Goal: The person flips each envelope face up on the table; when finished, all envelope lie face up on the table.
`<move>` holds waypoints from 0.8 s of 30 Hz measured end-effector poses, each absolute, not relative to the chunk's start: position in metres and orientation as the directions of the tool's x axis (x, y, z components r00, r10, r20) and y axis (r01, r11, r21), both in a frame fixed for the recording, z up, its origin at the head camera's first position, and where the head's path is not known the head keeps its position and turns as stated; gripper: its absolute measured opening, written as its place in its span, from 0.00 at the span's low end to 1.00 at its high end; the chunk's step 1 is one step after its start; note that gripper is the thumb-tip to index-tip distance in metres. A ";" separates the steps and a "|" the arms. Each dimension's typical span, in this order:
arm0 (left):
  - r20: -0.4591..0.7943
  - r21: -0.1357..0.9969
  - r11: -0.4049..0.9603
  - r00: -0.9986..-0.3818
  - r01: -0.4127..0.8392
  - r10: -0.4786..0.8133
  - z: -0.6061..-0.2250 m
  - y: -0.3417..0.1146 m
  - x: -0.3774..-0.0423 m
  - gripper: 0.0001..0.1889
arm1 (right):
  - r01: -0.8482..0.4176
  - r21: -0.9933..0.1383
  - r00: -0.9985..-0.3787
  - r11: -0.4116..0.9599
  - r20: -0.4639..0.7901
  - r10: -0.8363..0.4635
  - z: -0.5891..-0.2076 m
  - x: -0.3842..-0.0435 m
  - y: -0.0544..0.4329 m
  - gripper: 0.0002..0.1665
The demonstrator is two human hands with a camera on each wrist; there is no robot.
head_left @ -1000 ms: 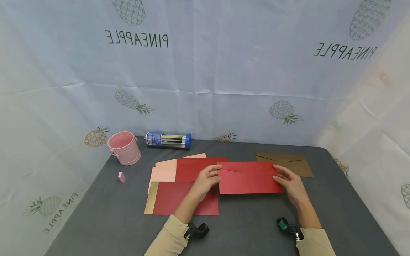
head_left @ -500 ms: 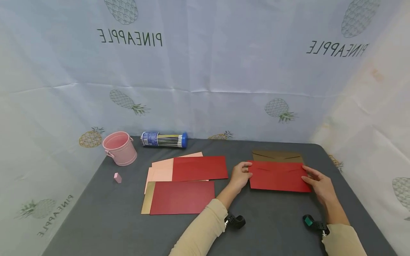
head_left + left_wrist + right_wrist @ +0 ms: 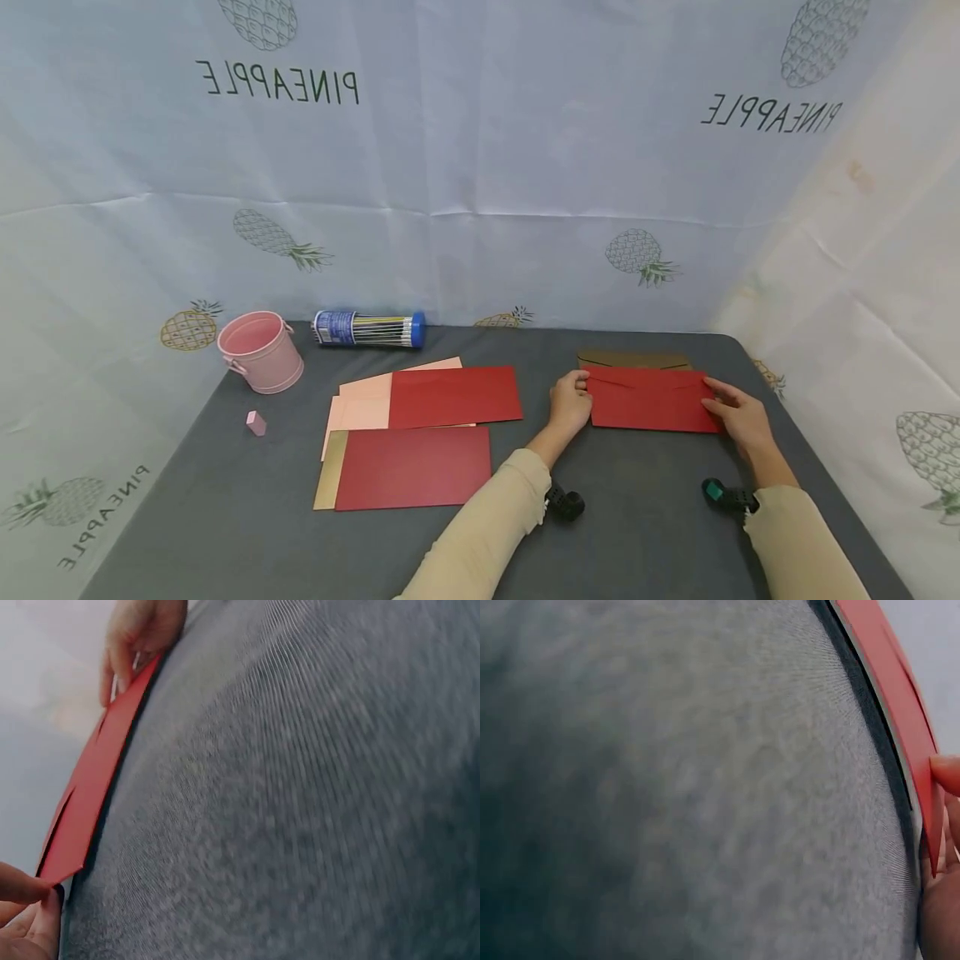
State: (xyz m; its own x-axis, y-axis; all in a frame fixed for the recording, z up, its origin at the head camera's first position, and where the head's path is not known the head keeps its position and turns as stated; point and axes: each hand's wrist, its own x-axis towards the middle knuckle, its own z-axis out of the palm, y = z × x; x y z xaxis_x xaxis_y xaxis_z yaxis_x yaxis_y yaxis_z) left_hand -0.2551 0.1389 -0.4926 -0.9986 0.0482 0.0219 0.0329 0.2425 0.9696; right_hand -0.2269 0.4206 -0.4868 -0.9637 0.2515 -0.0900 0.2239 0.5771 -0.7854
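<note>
A bright red envelope (image 3: 651,400) is held by its two short ends, flap side up, over a brown envelope (image 3: 637,360) whose far strip alone shows. My left hand (image 3: 569,404) pinches the left end, and my right hand (image 3: 744,417) pinches the right end between thumb and fingers. In the left wrist view the red envelope (image 3: 101,772) runs from the left fingers up to the other hand. The right wrist view has the thumb on top of the envelope's end (image 3: 911,727). Whether it touches the brown envelope is hidden.
To the left lie a dark red envelope (image 3: 412,468) over a gold one (image 3: 330,471), and a red envelope (image 3: 456,396) over pink ones (image 3: 366,408). Farther back are a pink bucket (image 3: 262,354), a small pink block (image 3: 257,423) and a blue-capped tube of pencils (image 3: 369,329).
Both hands have carried the bright red envelope rightward, then slightly farther back, until it covers most of the brown envelope. The head view has also turned a little to the right.
</note>
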 end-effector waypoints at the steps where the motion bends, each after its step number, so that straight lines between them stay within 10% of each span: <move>1: 0.036 0.960 0.278 -0.998 0.047 0.046 -0.493 0.139 -0.255 0.19 | 0.229 -0.781 -0.962 0.581 -0.089 0.260 -0.488 -0.228 0.421 0.37; 24: 0.146 0.885 0.437 -0.987 0.160 0.065 -0.499 0.140 -0.245 0.20 | 0.134 -0.663 -0.976 0.737 0.041 0.213 -0.497 -0.235 0.418 0.30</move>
State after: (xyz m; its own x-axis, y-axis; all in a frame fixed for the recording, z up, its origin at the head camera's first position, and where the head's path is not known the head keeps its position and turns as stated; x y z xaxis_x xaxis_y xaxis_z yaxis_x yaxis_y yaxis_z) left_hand -0.2447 0.1397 -0.4993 -0.9871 0.0654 0.1464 0.1603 0.4367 0.8852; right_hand -0.2350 0.4180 -0.4972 -0.9761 0.2135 0.0407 0.1335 0.7368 -0.6628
